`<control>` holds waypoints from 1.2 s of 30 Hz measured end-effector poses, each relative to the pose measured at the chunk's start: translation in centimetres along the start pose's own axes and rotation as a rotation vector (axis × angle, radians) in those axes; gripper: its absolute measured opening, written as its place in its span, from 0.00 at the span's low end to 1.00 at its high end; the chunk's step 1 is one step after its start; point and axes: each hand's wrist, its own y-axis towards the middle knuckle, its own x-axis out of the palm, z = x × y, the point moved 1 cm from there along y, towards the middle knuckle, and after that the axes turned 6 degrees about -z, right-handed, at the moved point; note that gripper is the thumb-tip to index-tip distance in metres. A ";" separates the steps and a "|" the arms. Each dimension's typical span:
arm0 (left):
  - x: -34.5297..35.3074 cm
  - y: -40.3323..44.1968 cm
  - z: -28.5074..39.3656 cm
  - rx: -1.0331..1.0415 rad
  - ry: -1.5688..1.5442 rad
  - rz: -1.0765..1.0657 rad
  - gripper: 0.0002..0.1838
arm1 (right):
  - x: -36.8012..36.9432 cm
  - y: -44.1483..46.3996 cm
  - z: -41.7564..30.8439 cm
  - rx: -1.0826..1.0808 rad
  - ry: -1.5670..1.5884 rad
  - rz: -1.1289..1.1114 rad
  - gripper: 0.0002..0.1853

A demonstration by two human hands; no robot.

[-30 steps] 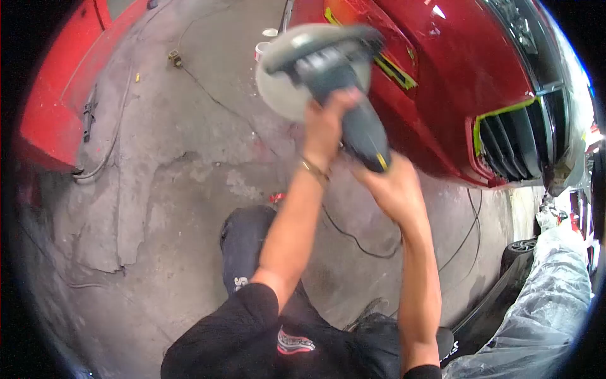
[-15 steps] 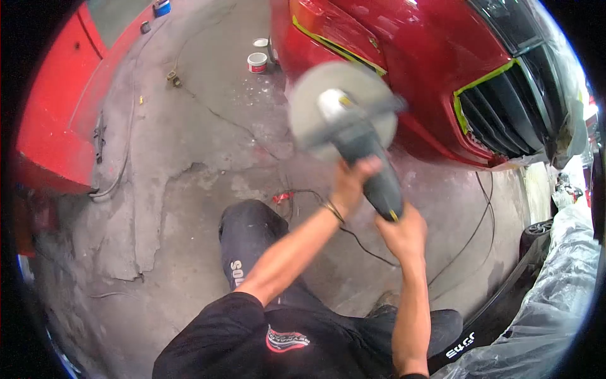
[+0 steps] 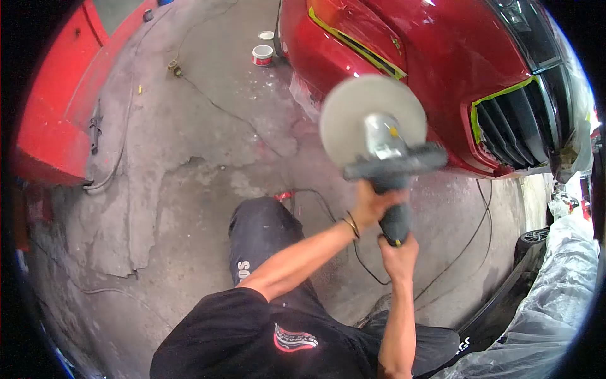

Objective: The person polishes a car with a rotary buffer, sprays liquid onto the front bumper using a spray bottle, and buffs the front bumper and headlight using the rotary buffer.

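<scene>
A dark polisher (image 3: 396, 215) with a metal head and a wide, pale round pad (image 3: 360, 110) is between my hands. My left hand (image 3: 374, 205) wraps round its body just below the side handle bar (image 3: 394, 161). Gripping the rear end of the tool is my right hand (image 3: 399, 256). The pad overlaps the lower edge of the red car bumper (image 3: 448, 76) in view, and I cannot tell whether they touch. Yellow-green tape (image 3: 475, 117) borders a black grille (image 3: 514, 120) on the bumper.
A small white tub (image 3: 262, 55) stands on the concrete floor with a lid behind it. Dark cables (image 3: 464, 252) run over the floor. At the right, plastic sheeting (image 3: 555, 290) hangs beside a wheel (image 3: 534, 239). A red structure (image 3: 53, 126) is at the left.
The polisher has shifted right and slightly down, turning more upright, with both hands still on it. My view has moved a little.
</scene>
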 end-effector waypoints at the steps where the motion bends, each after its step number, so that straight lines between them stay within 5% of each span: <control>1: -1.5 1.2 -0.1 0.097 -0.094 0.147 0.30 | 1.1 1.0 -2.6 -0.048 -0.005 -0.021 0.23; 4: -7.9 5.0 6.6 -0.001 -0.316 -0.095 0.31 | 3.7 4.0 -10.2 -0.111 -0.319 -0.062 0.25; 10: -13.6 8.0 7.6 0.044 -0.698 0.059 0.36 | 6.1 8.6 -18.9 -0.348 -0.660 -0.078 0.20; 17: -5.4 3.6 1.1 -0.141 -0.719 0.022 0.39 | -0.7 5.0 -11.9 -0.173 -0.821 0.032 0.18; 22: 2.0 -1.6 -4.2 -0.405 -0.811 -0.230 0.37 | -7.1 0.1 -3.1 -0.149 -0.865 0.141 0.20; 27: 1.1 -2.6 -8.7 -0.513 -0.946 -0.281 0.38 | -5.7 0.3 -0.6 -0.125 -0.904 0.110 0.19; 32: -7.3 1.2 -7.7 -0.301 -0.805 0.056 0.36 | 1.4 5.6 -5.2 -0.125 -0.885 -0.016 0.17; 36: -13.8 6.1 -3.6 -0.089 -0.777 0.121 0.40 | 6.2 8.8 -11.4 -0.321 -0.791 -0.029 0.18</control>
